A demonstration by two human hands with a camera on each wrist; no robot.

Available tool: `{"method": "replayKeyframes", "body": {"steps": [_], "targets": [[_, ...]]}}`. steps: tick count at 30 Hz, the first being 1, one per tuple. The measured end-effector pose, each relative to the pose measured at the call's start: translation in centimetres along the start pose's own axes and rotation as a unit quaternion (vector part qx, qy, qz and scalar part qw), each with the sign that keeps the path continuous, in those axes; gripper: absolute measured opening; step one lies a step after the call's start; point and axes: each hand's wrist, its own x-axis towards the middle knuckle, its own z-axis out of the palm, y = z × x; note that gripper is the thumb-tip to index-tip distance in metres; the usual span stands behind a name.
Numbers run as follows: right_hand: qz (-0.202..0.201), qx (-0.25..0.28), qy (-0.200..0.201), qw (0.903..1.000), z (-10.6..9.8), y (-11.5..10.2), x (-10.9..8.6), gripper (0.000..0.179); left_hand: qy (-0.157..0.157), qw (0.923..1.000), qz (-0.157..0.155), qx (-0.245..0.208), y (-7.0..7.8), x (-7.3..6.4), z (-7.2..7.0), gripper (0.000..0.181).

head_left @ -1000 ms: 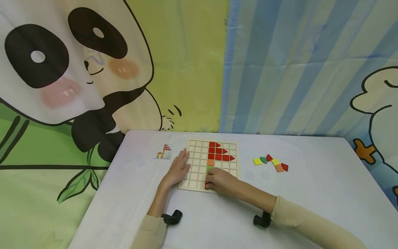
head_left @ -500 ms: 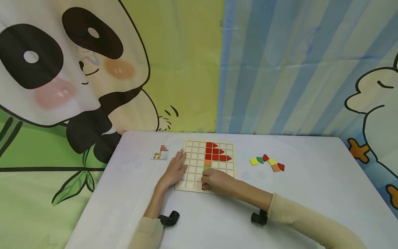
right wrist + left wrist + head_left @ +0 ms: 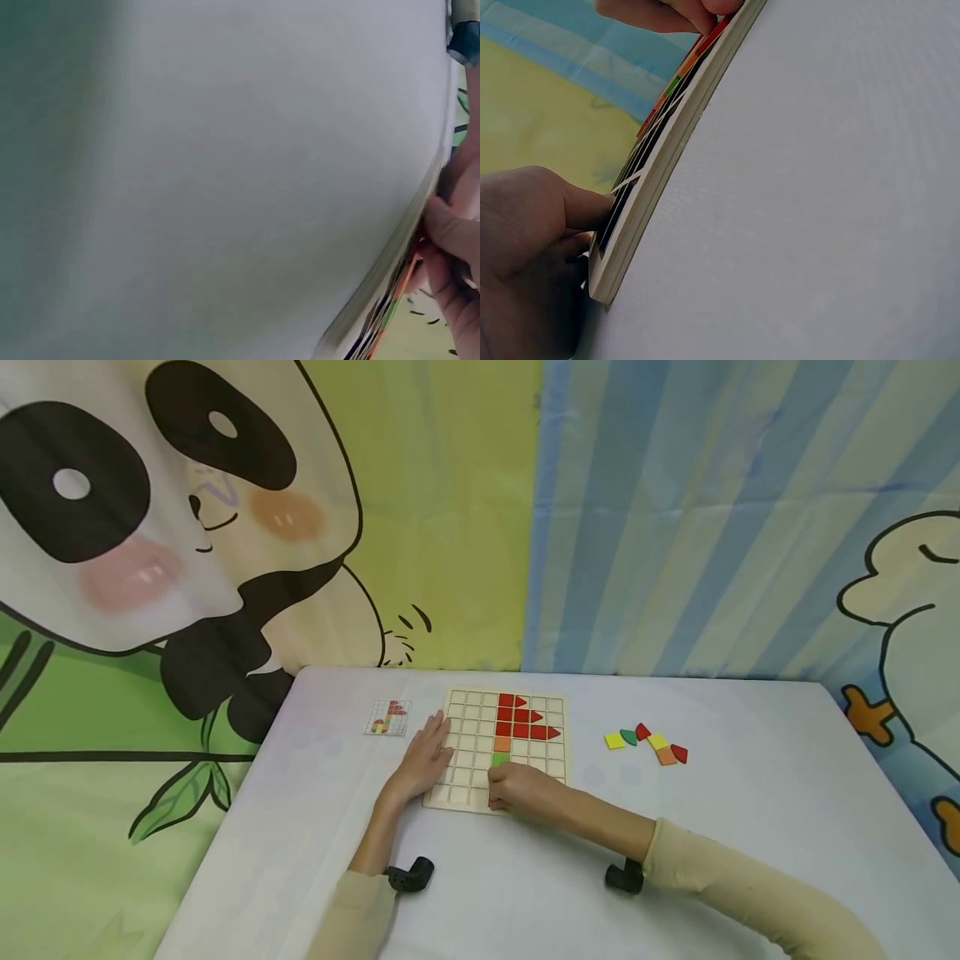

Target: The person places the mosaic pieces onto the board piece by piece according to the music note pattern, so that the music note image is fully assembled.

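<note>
A wooden grid board (image 3: 459, 764) lies on the white table. Three rows of red tiles (image 3: 521, 732) with pointed ends fill part of its upper right, and below them in one column sit an orange tile (image 3: 502, 744) and a green tile (image 3: 500, 759). My left hand (image 3: 422, 762) rests along the board's left edge, fingers stretched out, thumb over the grid. With thumb and fingers my right hand (image 3: 527, 789) pinches a red tile (image 3: 717, 31) at the near end of that column. Most of this tile is hidden by the fingers.
Left of the board lies a small picture card (image 3: 387, 718) with a coloured pattern. Loose tiles in yellow (image 3: 615, 741), green (image 3: 628, 737), orange (image 3: 666, 757) and red (image 3: 679, 753) lie to the right. A printed curtain (image 3: 450, 527) hangs behind the table.
The head view has shifted slightly. Both hands keep their places on the board; the right fingers have moved a little, uncovering more of the green tile.
</note>
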Motion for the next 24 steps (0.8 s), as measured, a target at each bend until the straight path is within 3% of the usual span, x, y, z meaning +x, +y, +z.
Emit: {"method": "replayKeyframes", "body": {"steps": [8,15,19,24], "targets": [[0.013,-0.016,0.003,0.9998,-0.6,-0.8,-0.7,0.005,-0.003,1.0,-0.007,-0.003,-0.1,0.1,0.1,0.059],[0.061,0.02,0.017,0.9978,-2.5,-0.7,-4.3,0.018,-0.002,0.9999,-0.009,-0.005,0.4,-0.1,0.2,0.059],[0.105,0.02,0.008,0.9942,-3.9,1.0,-7.0,0.025,0.0,1.0,-0.005,-0.002,0.4,-0.1,0.0,0.059],[0.17,0.001,0.019,0.9853,-5.2,4.7,-10.1,0.026,-0.01,0.9999,-0.01,0.006,0.2,0.0,-0.3,0.059]]}}
